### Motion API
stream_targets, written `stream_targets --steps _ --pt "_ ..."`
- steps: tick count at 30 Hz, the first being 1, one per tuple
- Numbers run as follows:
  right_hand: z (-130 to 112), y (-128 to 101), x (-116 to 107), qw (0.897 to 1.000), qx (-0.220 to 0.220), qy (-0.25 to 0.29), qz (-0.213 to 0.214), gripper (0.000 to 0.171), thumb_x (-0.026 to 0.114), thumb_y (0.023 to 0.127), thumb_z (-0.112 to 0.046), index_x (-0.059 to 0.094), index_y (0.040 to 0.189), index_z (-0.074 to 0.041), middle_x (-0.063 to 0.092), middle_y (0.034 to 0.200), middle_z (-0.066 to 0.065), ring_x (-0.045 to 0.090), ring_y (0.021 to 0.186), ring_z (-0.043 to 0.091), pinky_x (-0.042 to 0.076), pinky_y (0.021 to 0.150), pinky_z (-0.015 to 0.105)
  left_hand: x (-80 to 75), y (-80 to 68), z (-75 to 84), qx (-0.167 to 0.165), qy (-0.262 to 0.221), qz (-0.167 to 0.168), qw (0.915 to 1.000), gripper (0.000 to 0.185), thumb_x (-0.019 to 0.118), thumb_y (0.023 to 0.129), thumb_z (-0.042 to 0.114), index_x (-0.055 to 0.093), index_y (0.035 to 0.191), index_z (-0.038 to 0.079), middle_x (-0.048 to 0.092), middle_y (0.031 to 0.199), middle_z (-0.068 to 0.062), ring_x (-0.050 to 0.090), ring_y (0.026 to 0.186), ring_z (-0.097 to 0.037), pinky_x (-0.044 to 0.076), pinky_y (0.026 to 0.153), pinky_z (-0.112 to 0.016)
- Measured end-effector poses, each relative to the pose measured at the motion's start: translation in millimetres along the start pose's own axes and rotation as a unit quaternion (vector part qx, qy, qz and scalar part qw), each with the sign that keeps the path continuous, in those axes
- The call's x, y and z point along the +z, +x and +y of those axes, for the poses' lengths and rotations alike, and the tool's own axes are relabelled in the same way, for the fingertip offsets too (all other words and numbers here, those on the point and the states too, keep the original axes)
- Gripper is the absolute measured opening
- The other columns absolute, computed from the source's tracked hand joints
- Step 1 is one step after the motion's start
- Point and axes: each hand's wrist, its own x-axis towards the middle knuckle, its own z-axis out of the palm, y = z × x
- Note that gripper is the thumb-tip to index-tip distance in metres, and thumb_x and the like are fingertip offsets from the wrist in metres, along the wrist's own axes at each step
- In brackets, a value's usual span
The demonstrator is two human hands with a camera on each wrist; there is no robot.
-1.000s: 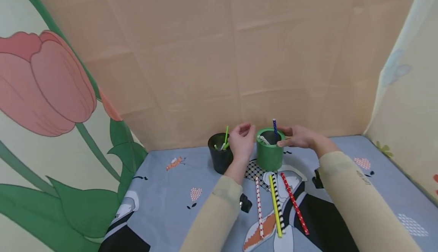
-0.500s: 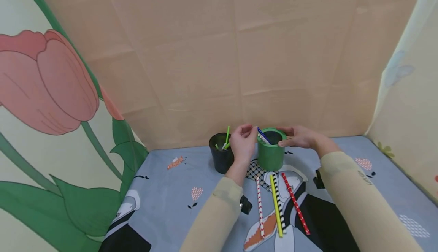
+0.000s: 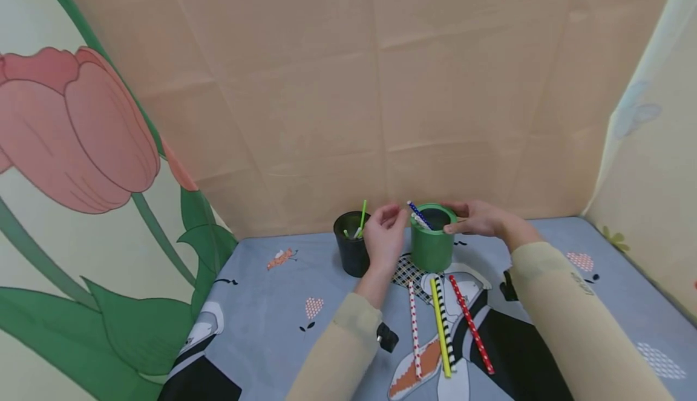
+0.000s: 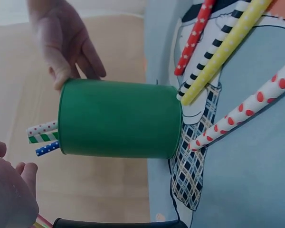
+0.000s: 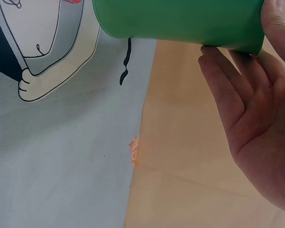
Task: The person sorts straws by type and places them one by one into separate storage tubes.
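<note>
In the head view a green cup (image 3: 432, 247) stands upright at the back of the table, and my right hand (image 3: 479, 216) holds it at the rim between thumb and fingers. Several paper straws lean out of its left side: a blue dotted straw (image 4: 48, 148), a green striped one (image 4: 43, 137) and a white dotted one (image 4: 42, 128). Just left of their ends, my left hand (image 3: 383, 239) hovers with loosely bent fingers and nothing in them. Behind that hand stands a black cup (image 3: 351, 256) holding a lime green straw (image 3: 362, 215) and other short ends, partly hidden.
In front of the green cup lie a red-dotted white straw (image 3: 414, 331), a yellow straw (image 3: 440, 328), a black-striped straw (image 3: 443, 319) and a red straw (image 3: 471, 325). They rest on a printed blue cloth (image 3: 267, 328). A brown covering (image 3: 305, 117) rises behind the table.
The blue straw tipped from upright to leaning left on the green cup's rim. My left hand has come slightly away from its end. The right hand stays on the cup.
</note>
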Motion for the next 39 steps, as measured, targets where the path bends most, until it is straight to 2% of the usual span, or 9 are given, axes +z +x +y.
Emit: stream_targets --steps 7,10,14,18,23,27,30,35,39 --pt "-2 3 2 1.0 0.002 -0.003 -0.001 0.097 0.076 0.099 -0.047 0.027 0.167 0.002 0.041 0.162 0.033 0.046 0.143 0.054 0.048 0.11 0.062 -17.4 -15.2 -14.4 0.025 -0.012 -0.019 0.9995 0.018 0.082 0.095 0.008 0.077 0.111 0.001 0.077 0.104 -0.004 0.077 0.098 -0.02 0.062 0.089 -0.029" --pt "-2 3 2 1.0 0.006 -0.004 -0.004 0.096 0.076 0.1 -0.046 0.027 0.167 0.002 0.041 0.162 0.033 0.047 0.143 0.054 0.049 0.11 0.062 -27.3 -24.0 -24.8 0.021 -0.006 -0.036 0.9991 0.017 0.082 0.094 0.007 0.077 0.109 0.002 0.078 0.104 -0.005 0.077 0.098 -0.023 0.062 0.089 -0.031" --pt "-3 3 2 1.0 0.007 -0.004 -0.003 0.093 0.075 0.101 -0.042 0.027 0.167 0.002 0.04 0.162 0.033 0.047 0.143 0.054 0.049 0.11 0.062 -39.5 -35.0 -35.8 -0.006 0.011 -0.065 0.9978 0.018 0.082 0.094 0.007 0.078 0.11 0.002 0.078 0.105 -0.004 0.077 0.096 -0.02 0.063 0.087 -0.03" --pt "-3 2 2 1.0 0.008 -0.003 -0.003 0.096 0.075 0.1 -0.046 0.026 0.167 0.002 0.04 0.162 0.034 0.047 0.143 0.054 0.048 0.111 0.062 -49.0 -43.6 -44.5 -0.047 0.027 -0.101 0.9934 0.021 0.083 0.093 0.008 0.078 0.112 0.002 0.078 0.104 -0.002 0.076 0.092 -0.016 0.062 0.082 -0.03" --pt "-3 2 2 1.0 0.009 0.003 -0.006 0.099 0.075 0.099 -0.05 0.026 0.167 0.002 0.04 0.163 0.033 0.046 0.144 0.053 0.047 0.111 0.062 -58.2 -54.2 -57.0 -0.103 0.076 -0.156 0.9793 0.022 0.085 0.091 0.011 0.079 0.112 0.007 0.076 0.098 0.003 0.071 0.085 -0.01 0.056 0.072 -0.025" --pt "-2 3 3 1.0 0.009 0.004 -0.006 0.099 0.075 0.099 -0.05 0.026 0.167 0.002 0.04 0.162 0.033 0.046 0.144 0.054 0.047 0.111 0.062 -63.6 -63.8 -65.8 -0.143 0.103 -0.199 0.9641 0.032 0.086 0.089 0.008 0.075 0.119 0.002 0.076 0.098 0.0 0.07 0.084 -0.01 0.055 0.07 -0.025" --pt "-1 3 2 1.0 0.01 0.003 -0.003 0.099 0.075 0.099 -0.05 0.026 0.167 0.001 0.039 0.163 0.033 0.046 0.144 0.054 0.047 0.111 0.062 -65.8 -68.7 -68.1 -0.166 0.125 -0.21 0.9555 0.039 0.087 0.086 0.006 0.073 0.121 0.0 0.075 0.1 -0.003 0.069 0.084 -0.011 0.058 0.071 -0.027" --pt "0 2 0 1.0 0.008 0.002 0.001 0.098 0.076 0.098 -0.048 0.026 0.168 0.001 0.04 0.162 0.033 0.046 0.144 0.054 0.048 0.11 0.063 -66.1 -73.5 -69.7 -0.186 0.175 -0.225 0.9401 0.038 0.09 0.082 0.003 0.074 0.117 0.005 0.072 0.095 0.0 0.066 0.08 -0.012 0.06 0.07 -0.028" --pt "1 2 0 1.0 0.009 0.004 0.0 0.095 0.075 0.1 -0.043 0.026 0.168 0.001 0.04 0.163 0.033 0.046 0.144 0.054 0.047 0.111 0.063 -64.0 -76.5 -72.0 -0.204 0.175 -0.239 0.9331 0.04 0.088 0.081 -0.005 0.072 0.117 0.002 0.07 0.094 -0.002 0.067 0.076 -0.014 0.062 0.068 -0.03"
